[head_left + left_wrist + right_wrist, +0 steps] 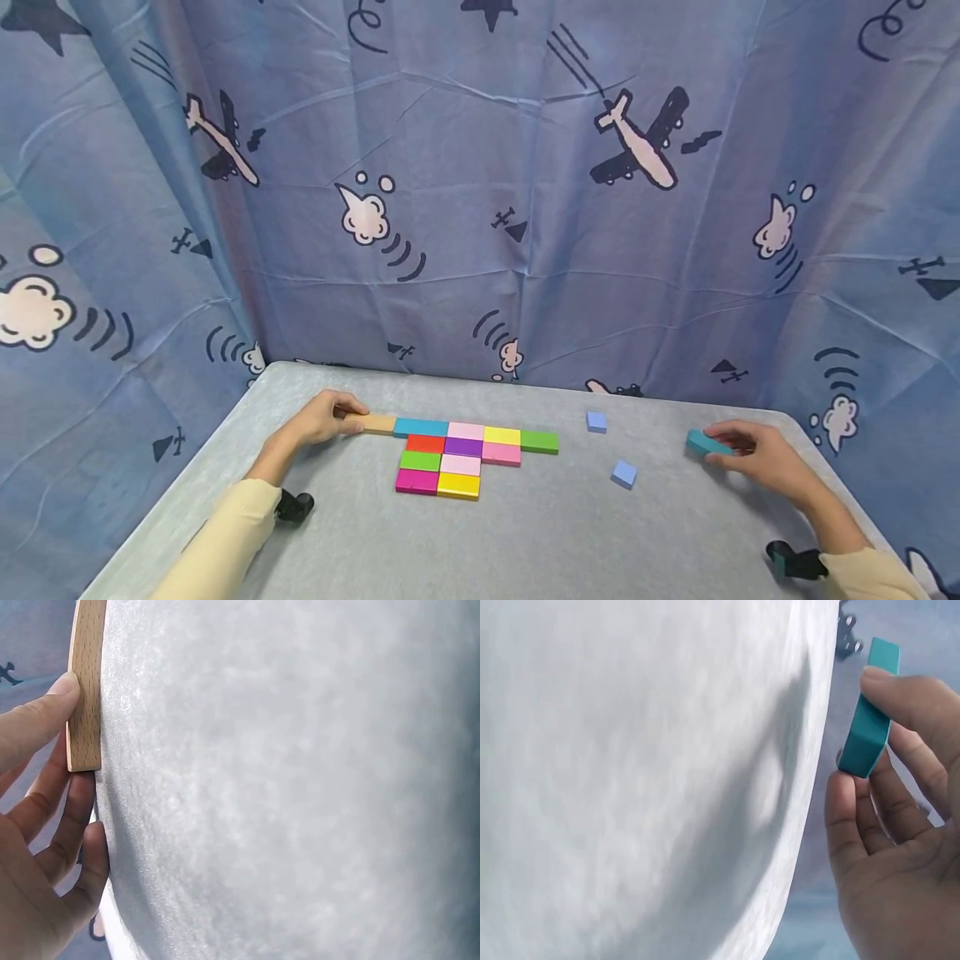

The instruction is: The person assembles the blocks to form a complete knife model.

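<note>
My left hand (327, 417) is at the left end of the block layout, gripping a natural-wood block (378, 424) between thumb and fingers. In the left wrist view the thumb lies along one side of that wooden block (86, 697). The block's right end meets a blue block (421, 427) in the top row. Over the right part of the table, my right hand (765, 454) pinches a teal block (707, 442). The right wrist view shows this teal block (870, 724) between thumb and fingers, held off the table, with a shadow below.
Flat coloured blocks (463, 447) lie side by side in stepped rows at the middle. Two small blue blocks (596, 422) lie apart, between the layout and my right hand. A patterned curtain (450, 208) hangs behind the grey-white table (562, 550).
</note>
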### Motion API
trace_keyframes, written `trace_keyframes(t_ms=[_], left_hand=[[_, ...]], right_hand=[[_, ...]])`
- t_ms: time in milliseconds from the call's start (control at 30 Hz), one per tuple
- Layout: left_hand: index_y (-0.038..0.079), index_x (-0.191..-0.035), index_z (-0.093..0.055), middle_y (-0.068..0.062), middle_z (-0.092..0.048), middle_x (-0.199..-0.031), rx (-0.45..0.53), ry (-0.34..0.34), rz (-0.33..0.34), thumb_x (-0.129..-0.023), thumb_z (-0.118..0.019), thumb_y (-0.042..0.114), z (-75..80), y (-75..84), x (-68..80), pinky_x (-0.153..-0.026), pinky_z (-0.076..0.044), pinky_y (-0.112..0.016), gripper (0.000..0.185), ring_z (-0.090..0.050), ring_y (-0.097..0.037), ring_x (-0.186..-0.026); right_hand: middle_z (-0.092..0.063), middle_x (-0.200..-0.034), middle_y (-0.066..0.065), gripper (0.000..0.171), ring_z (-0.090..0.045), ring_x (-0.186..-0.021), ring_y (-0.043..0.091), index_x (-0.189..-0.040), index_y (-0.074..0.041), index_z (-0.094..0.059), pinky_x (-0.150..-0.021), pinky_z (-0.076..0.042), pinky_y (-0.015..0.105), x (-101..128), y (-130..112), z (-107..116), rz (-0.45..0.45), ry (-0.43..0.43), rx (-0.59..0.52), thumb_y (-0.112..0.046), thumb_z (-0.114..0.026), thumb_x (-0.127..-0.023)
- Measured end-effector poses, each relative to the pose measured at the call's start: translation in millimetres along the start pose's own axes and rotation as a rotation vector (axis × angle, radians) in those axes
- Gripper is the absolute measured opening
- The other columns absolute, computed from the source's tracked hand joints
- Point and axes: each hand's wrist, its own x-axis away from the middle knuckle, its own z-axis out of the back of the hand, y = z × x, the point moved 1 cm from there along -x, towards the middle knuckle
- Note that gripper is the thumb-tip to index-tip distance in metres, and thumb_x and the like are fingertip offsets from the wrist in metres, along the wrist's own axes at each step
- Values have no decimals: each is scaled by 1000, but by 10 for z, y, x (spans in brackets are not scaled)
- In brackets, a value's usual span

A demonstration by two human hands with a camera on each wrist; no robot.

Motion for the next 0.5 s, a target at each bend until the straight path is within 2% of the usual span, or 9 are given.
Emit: trace_keyframes(t_ms=[233,500], left_hand=[[3,-94,-71,-4,-66,-87,0,0,17,-77,-75,3,0,5,-2,-71,-47,-32,17,-58,-18,-78],[2,-93,-71,-4,-66,-87,-1,2,6,-77,-75,2,1,17,5,-71,-47,-32,17,-59,-18,-78]], right_hand=[[-63,-105,11,42,-61,-87,18,-112,-1,-63,-70,-49,27,27,-182,-143,29,-59,-82,-23,-76,-79],[-63,-106,9,41,-61,-89,19,-112,-4,-63,-71,-50,29,64,-418,-290,41,-96,-154,-24,-76,-79]])
